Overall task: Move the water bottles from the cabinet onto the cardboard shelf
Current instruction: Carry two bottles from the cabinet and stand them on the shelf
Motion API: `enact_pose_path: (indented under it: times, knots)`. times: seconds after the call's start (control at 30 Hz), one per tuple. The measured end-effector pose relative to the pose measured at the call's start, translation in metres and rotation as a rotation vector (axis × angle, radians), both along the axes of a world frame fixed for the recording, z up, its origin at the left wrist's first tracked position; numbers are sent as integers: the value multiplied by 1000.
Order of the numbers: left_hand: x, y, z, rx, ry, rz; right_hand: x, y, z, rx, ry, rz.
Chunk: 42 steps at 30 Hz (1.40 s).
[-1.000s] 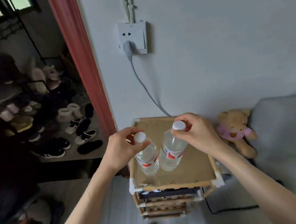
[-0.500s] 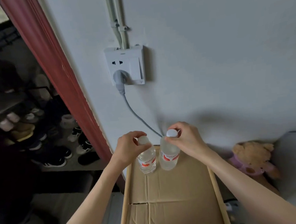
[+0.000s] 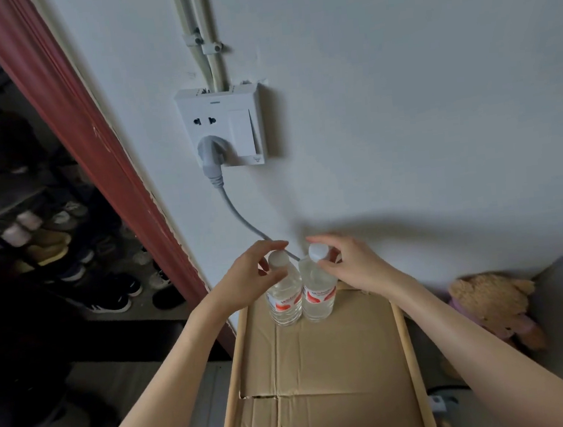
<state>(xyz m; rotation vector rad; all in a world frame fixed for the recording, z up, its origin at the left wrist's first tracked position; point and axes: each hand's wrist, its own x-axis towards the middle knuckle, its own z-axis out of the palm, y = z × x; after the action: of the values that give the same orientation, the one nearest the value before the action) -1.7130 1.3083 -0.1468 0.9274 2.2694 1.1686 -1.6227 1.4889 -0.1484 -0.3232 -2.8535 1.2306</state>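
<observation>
Your fingers (image 3: 269, 249) of the left hand (image 3: 245, 280) curl round the white screw cap and neck of one clear plastic water bottle with a red-and-white label (image 3: 283, 299); the fingers of your right hand (image 3: 350, 268) pinch the white cap of a second clear plastic water bottle with the same label (image 3: 317, 294). Both hands are closed on their bottles, not spread.

The two bottles stand upright and touching, side by side, at the far edge of the brown corrugated cardboard shelf top with pale wooden side rails (image 3: 321, 357), close to the white wall. Whether their bases already bear full weight on the cardboard cannot be told for certain, though they look set down.

Both bottles appear full, so expect some heft for their size. The thin walls will likely dent under a hard squeeze, and the smooth plastic may slip. The ribbed cap and the neck just below it, where you hold now, give the firmest purchase; the labelled waist is the steadier grip for carrying. The cardboard may sag, so release gently.

The labels show red shapes on white; the lettering is too small and blurred to read, and no brand can be made out.

Beyond them, a grey plug and cable (image 3: 213, 158) hang from a white wall socket (image 3: 220, 126).
</observation>
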Motion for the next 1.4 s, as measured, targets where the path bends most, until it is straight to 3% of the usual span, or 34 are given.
enact_pose_path:
  times: [0.1, 0.3, 0.5, 0.67, 0.77, 0.9, 1.2, 1.4]
  knots:
    - [-2, -4, -1, -1, 27, 12, -1, 2, 0, 6, 37, -41]
    - [2, 5, -10, 61, 171, 262, -7, -3, -3, 131, 48, -157]
    - [-3, 0, -15, 68, 101, 55, 3, 2, -1, 101, -12, 3]
    - [0, 8, -17, 108, 141, 218, -5, -1, -4, 192, 40, -185]
    - [2, 10, -21, 103, 192, 256, -3, -2, -15, 128, 78, -163]
    - [-2, 2, -22, 60, 161, 110, 4, 8, -17, 88, 54, -31]
    - [5, 13, -28, 109, 239, 298, 4, -1, -28, 81, 151, -220]
    - [15, 6, -43, 209, 135, 350, 7, -9, -49, 5, 241, -309]
